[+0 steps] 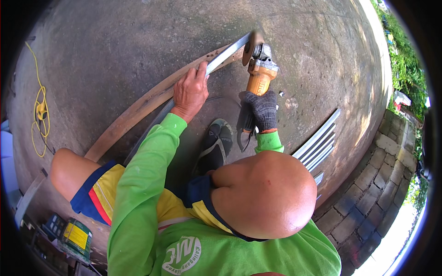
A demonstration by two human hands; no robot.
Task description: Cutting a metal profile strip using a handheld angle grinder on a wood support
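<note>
My bare left hand (189, 92) is closed around a silver metal bar (229, 53), which slants away to the upper right. Beneath the bar lies a long wooden plank (133, 110) on the concrete. In a dark grey knit glove, my right hand (263, 110) grips an orange angle grinder (260, 77) by its body. The grinder's disc (248, 51) is at the bar's far end and looks blurred; whether it touches the metal, I cannot tell. My sandalled foot (216, 142) stands between the two hands, next to the bar.
Several silver metal bars (317, 140) lie side by side on the concrete floor at the right. A yellow cord (40, 110) is looped at the far left. Near the lower left sits a green and yellow box (77, 237). Stone blocks (368, 184) border the right side.
</note>
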